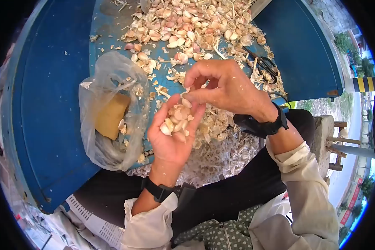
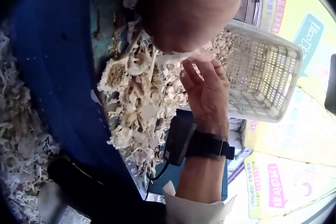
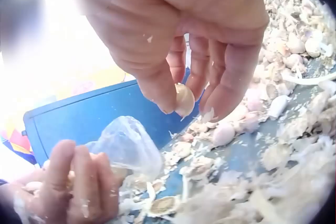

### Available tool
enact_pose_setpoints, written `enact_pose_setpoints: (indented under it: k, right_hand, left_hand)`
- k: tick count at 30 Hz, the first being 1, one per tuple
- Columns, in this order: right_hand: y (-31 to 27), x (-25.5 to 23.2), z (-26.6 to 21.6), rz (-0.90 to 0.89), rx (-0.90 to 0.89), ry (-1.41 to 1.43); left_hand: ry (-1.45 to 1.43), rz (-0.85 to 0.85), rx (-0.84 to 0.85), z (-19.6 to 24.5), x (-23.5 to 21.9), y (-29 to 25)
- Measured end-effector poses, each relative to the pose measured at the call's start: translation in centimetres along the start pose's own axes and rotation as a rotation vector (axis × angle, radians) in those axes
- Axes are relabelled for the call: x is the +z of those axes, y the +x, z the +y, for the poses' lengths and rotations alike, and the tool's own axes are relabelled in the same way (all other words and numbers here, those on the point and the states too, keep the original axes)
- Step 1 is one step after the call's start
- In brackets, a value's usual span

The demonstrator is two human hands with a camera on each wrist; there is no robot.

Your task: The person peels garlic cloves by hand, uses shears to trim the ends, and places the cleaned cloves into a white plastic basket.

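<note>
The left hand [image 1: 171, 141] is palm up with its fingers curled round several peeled garlic cloves [image 1: 179, 121]. Just above it, the right hand [image 1: 233, 89] pinches something small between thumb and fingers; the right wrist view shows it as a single pale clove [image 3: 184, 100]. In that view the left hand [image 3: 79, 187] is at the lower left, holding cloves below the right hand [image 3: 194, 35]. The left wrist view has the left hand [image 2: 194, 11] large at the top and the right hand [image 2: 207, 90] close beside it, its clove hidden.
A garlic heap [image 1: 187, 25] covers the back of the blue table [image 1: 108, 41], with black scissors [image 1: 267, 68] at its right. On the left lies a clear plastic bag [image 1: 96, 143] with a yellowish-brown object inside. Loose skins [image 1: 225, 156] lie below the table edge. A white basket [image 2: 262, 74] stands beyond the heap.
</note>
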State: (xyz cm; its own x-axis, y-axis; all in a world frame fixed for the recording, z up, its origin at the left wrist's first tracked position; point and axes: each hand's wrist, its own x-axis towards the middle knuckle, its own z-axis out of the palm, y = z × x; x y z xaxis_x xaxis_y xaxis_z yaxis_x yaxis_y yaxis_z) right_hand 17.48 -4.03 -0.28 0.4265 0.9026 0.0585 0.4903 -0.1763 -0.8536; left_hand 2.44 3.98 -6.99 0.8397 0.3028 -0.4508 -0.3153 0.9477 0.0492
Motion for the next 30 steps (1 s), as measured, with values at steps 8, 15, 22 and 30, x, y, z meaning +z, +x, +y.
enact_pose_setpoints:
  k: [8,15,22,30]
  right_hand:
    - [4.2,-1.6,8.9,0.198,-0.082,-0.389]
    - [3.8,-1.2,7.3,0.109,-0.099,-0.489]
    - [0.0,0.0,0.3,-0.138,-0.230,-0.186]
    - [-1.6,1.4,-0.2,-0.209,-0.108,-0.051]
  left_hand:
    - [-0.045,-0.028,-0.022,0.2,-0.5,-0.1]
    - [-0.062,0.003,-0.029,0.2,-0.4,0.1]
    - [0.056,0.025,0.003,-0.1,0.1,0.0]
    - [0.163,0.002,-0.146,-0.5,-0.6,-0.7]
